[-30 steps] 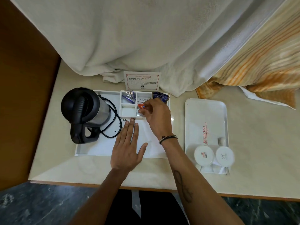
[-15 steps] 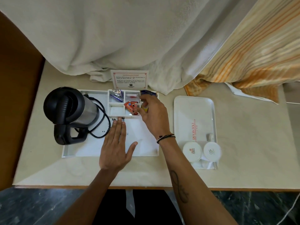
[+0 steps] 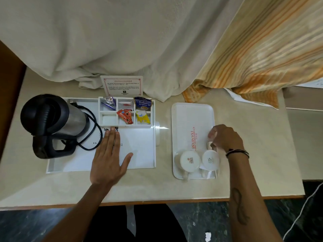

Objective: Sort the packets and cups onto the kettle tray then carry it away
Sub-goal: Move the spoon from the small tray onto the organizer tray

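A white kettle tray [image 3: 153, 154] holds a black and steel kettle [image 3: 52, 119] at its left and a compartment box at the back. In the box lie red coffee packets [image 3: 125, 116], a yellow packet [image 3: 143, 117], a blue tea packet [image 3: 142, 103] and purple packets [image 3: 109, 103]. My left hand [image 3: 109, 158] rests flat on the tray's paper, fingers apart. Two upturned white cups [image 3: 189, 160] [image 3: 210, 159] stand on a second white tray [image 3: 192, 117] to the right. My right hand [image 3: 225, 138] hovers just behind the right cup by a small shiny object, fingers curled; whether it grips anything is unclear.
A printed card [image 3: 123, 85] stands behind the kettle tray. White bedding [image 3: 122, 41] and an orange striped cloth [image 3: 262, 58] hang over the table's back. The kettle's black cord [image 3: 94, 130] loops on the tray. The table's front edge [image 3: 157, 202] runs near my body.
My right hand has left the compartment box, where the red packets now lie, and moved right to the second tray near the cups. My left hand stayed flat.
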